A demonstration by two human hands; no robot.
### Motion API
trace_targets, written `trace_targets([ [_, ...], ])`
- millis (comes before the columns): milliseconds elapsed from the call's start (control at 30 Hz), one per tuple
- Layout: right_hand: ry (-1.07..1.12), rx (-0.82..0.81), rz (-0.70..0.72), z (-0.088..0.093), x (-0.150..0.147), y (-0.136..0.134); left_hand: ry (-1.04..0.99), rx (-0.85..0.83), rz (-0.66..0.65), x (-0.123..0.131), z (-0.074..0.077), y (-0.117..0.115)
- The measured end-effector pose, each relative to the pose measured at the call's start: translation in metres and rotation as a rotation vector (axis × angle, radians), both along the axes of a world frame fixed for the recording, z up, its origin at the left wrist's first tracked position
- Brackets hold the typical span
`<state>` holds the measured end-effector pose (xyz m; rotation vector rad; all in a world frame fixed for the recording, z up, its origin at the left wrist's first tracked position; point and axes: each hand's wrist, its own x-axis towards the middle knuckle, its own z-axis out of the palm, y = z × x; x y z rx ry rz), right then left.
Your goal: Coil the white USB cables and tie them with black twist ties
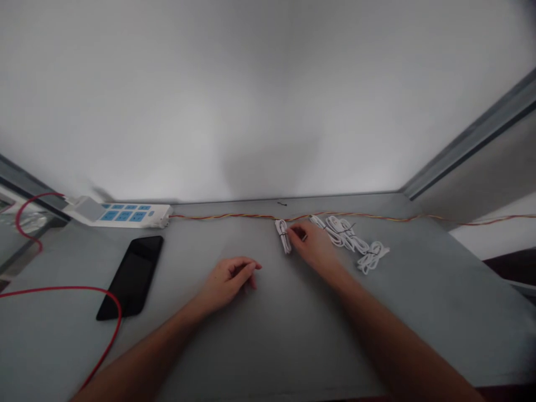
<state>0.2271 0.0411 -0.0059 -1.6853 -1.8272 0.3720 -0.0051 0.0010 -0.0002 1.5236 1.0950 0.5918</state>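
My right hand (313,247) is half open, fingertips (293,230) right on a tied coil of white cable (283,236), can't tell if I've actually got hold. More white coils (347,234) sit just beside it, and my left hand (228,282) lies loosely curled and empty on the grey table (419,318).

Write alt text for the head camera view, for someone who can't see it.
The right hand touches a bundled white cable beside more white coils on a grey table. The left hand rests near a black smartphone.
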Motion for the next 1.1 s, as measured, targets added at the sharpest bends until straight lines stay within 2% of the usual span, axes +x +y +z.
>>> trace_targets([
  [67,-0.077,0.102,-0.067,0.005,0.005,0.002,0.017,0.007,-0.007,0.000,0.001,0.000],
  [133,-0.211,0.125,-0.135,0.015,0.016,0.001,0.033,0.014,-0.018,0.000,0.003,-0.001],
  [267,-0.408,-0.118,-0.348,0.038,0.067,-0.009,0.058,0.014,-0.032,0.000,0.003,-0.002],
  [367,-0.561,-0.285,-0.457,0.041,0.115,-0.017,0.078,0.018,-0.037,0.000,0.002,-0.002],
  [467,-0.436,-0.566,-0.423,0.033,0.146,-0.021,0.093,0.038,-0.044,0.000,0.003,-0.002],
  [533,-0.209,-0.673,-0.397,0.026,0.154,-0.022,0.099,0.055,-0.046,0.001,0.003,-0.002],
  [600,-0.046,-0.709,-0.369,0.021,0.156,-0.024,0.104,0.064,-0.049,0.001,0.003,-0.002],
  [733,0.046,-0.647,-0.244,0.016,0.154,-0.026,0.115,0.072,-0.061,0.000,0.002,-0.002],
  [867,-0.060,-0.616,-0.229,0.019,0.154,-0.026,0.117,0.079,-0.076,-0.001,0.002,-0.002],
  [1000,-0.211,-0.480,-0.293,0.039,0.149,-0.031,0.124,0.094,-0.089,-0.001,0.003,-0.002],
  [1067,-0.180,-0.343,-0.281,0.053,0.139,-0.036,0.130,0.108,-0.096,0.000,0.003,-0.003],
  [1100,-0.119,-0.285,-0.227,0.059,0.131,-0.038,0.128,0.115,-0.094,0.000,0.002,-0.003],
])
